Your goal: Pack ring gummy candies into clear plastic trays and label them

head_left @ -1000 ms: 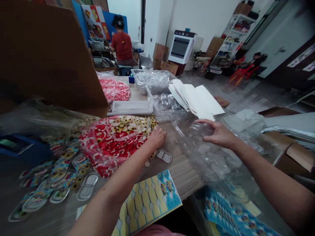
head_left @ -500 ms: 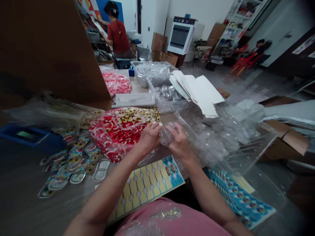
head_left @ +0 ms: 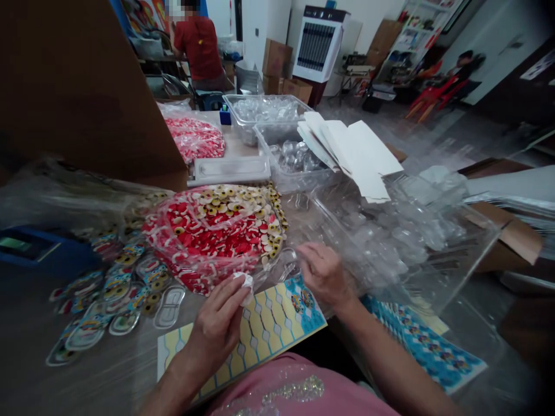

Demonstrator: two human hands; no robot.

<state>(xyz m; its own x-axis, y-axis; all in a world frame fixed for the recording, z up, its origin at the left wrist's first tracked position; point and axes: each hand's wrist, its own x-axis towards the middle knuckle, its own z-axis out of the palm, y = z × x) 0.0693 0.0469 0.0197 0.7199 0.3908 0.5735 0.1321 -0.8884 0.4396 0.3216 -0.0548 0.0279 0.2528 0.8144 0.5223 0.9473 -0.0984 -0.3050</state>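
My left hand (head_left: 217,318) is closed on a small crumpled white wad (head_left: 246,281) that looks like tissue, above a yellow and blue sticker sheet (head_left: 255,329). My right hand (head_left: 325,274) is pinched, its fingertips at the edge of a clear plastic shell (head_left: 285,260) at the sheet's far edge. Two printed stickers remain at the sheet's right end. Beyond my hands lies a clear bag of red and yellow eye-like pieces (head_left: 212,231). Left of the sheet is a clear shell (head_left: 169,306), beside a pile of filled, printed shells (head_left: 117,289).
An open clear bin (head_left: 451,277) of plastic shells stands at right, with white card pieces (head_left: 359,150) across its far corner. More blue sticker sheets (head_left: 429,346) lie below it. A tall cardboard box (head_left: 87,92) and a blue tape dispenser (head_left: 43,251) are at left. A person in red (head_left: 202,49) sits beyond.
My hands have parted. The left came down and back over the sheet with the white wad; the right moved slightly right and lower. The view has shifted a little.
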